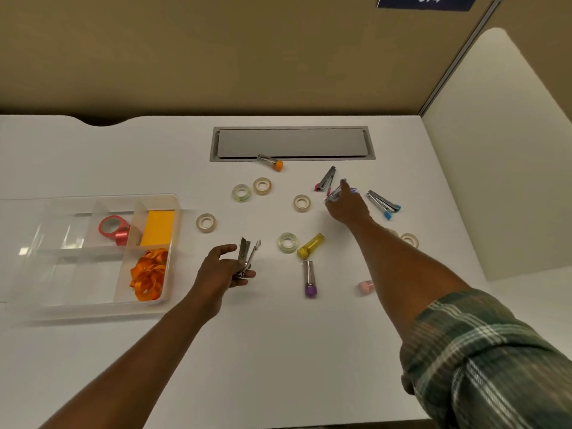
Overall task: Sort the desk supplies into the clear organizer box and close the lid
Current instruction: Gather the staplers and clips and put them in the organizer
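At the top right edge of the frame, a dark blue sign shows white digits cut off by the border, so you cannot read them whole. Left of centre stands your clear plastic organizer box. The compartments at its right end hold a glossy red ribbon roll, a flat orange-yellow paper pad and a curled orange satin ribbon.

Just right of the box, your left hand has its grip clamped on a silver metal mini stapler, which is splayed open. Right of centre, your right hand pinches a purple-ended silver stapler over the smooth white worktop. A blue-tipped stapler lies just beside it. A transparent tape ring touches a translucent yellow stapler near the middle.
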`<state>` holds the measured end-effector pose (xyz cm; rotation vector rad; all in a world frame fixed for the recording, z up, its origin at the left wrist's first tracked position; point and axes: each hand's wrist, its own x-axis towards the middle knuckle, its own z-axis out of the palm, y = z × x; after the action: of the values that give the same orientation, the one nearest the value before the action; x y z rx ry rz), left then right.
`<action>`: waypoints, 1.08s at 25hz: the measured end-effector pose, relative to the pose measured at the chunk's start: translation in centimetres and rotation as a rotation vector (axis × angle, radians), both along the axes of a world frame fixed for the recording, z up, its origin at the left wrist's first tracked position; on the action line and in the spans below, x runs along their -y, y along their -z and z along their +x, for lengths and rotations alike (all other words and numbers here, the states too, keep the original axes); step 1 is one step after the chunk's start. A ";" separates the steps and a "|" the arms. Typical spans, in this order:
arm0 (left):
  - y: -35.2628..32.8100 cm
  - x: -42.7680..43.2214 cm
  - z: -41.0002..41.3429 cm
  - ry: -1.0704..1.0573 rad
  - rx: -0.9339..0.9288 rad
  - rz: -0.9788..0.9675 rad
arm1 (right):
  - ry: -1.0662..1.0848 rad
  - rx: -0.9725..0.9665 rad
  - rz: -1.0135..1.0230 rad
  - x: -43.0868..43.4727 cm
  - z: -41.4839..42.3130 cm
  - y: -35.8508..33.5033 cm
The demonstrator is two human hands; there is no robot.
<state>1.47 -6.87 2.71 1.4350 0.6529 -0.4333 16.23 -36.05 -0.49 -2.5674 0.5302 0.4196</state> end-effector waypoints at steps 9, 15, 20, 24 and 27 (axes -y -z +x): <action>-0.4 -0.4 -1.0 -0.031 -0.044 -0.046 | 0.179 0.051 -0.070 -0.1 1.1 1.7; -0.8 -0.5 -1.9 -0.004 -0.083 -0.148 | 0.386 0.058 0.092 -0.1 -0.9 1.4; -2.9 -3.0 -2.4 -0.053 -0.067 -0.282 | 0.593 0.226 0.903 -4.0 -4.8 -1.4; -4.5 -7.5 -2.1 -0.020 0.074 -0.281 | 0.558 0.071 1.409 -12.0 -9.1 -4.3; -5.3 -11.9 -1.9 0.005 0.157 -0.229 | 0.436 -0.042 1.465 -19.4 -11.4 -6.4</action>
<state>-0.40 4.99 7.98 1.2389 0.4579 -0.3815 4.79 -16.66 5.94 -1.0130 0.4850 0.4454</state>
